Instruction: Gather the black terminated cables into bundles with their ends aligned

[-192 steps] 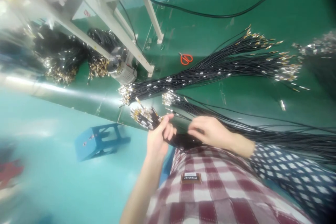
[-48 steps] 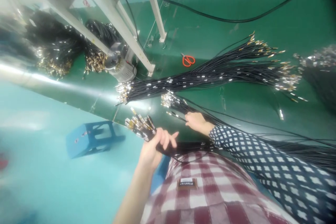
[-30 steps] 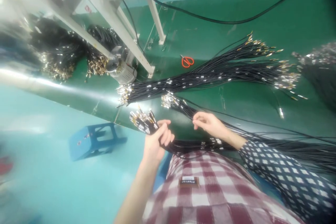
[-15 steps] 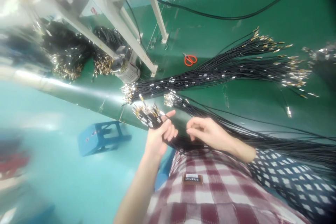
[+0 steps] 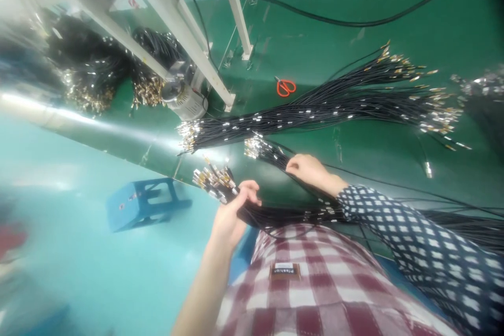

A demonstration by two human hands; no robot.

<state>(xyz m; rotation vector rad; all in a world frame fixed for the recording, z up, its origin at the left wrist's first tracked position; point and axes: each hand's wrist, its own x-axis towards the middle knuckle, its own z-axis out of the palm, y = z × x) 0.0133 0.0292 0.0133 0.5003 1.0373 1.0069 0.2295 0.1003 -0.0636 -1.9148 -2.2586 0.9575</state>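
My left hand [image 5: 236, 212] is wrapped round a bundle of black cables [image 5: 214, 181] near its end, where silver and gold connector tips fan out. The rest of that bundle runs right along the table's front edge, past my apron. My right hand [image 5: 309, 170] is closed, thumb and fingertips together, at a second cable bundle [image 5: 268, 149] whose connector ends point left. It seems to pinch a cable there, though the fingertips hide most of it. Behind both hands a larger cable bundle [image 5: 283, 118] stretches across the green table [image 5: 315, 63].
Orange-handled scissors [image 5: 285, 86] lie behind the large bundle. A whitish cylindrical device [image 5: 185, 97] stands by the metal frame legs [image 5: 189, 47]. Coiled cables [image 5: 90, 73] are heaped at the far left. A blue stool [image 5: 144, 205] is on the floor. A thick black cord [image 5: 334, 21] hangs along the back.
My right hand has moved up and away from the bundle in my left hand, to the second cable bundle. My left hand keeps its hold, slightly lower and further left.
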